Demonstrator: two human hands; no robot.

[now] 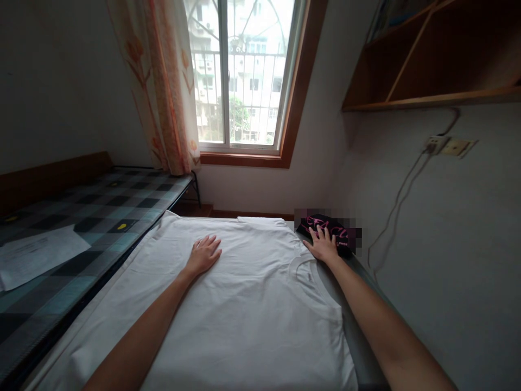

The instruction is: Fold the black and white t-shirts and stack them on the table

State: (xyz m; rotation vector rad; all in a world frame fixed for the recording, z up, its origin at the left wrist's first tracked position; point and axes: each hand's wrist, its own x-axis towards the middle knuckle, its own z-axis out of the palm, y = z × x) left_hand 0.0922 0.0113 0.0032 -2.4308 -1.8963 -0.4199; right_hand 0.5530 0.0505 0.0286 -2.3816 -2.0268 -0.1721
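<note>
A white T-shirt (252, 304) lies spread out over a table, its neckline facing right and some wrinkles near the collar. My left hand (204, 254) rests flat on the shirt's far middle part, fingers extended. My right hand (322, 245) is open with fingers spread, at the shirt's far right edge beyond the collar. Its fingertips reach over a black folded cloth item (345, 234) with pink lettering, partly blurred by pixelation. Whether the right hand presses on that item or only hovers over it, I cannot tell.
On the left stands a bed with a checked mattress (134, 193) and a sheet of paper (40, 258) on it. A curtain (171, 98) hangs beside the window (248, 76). Along the right wall are a wooden shelf (427, 99) and a socket (456, 147) with a dangling cord.
</note>
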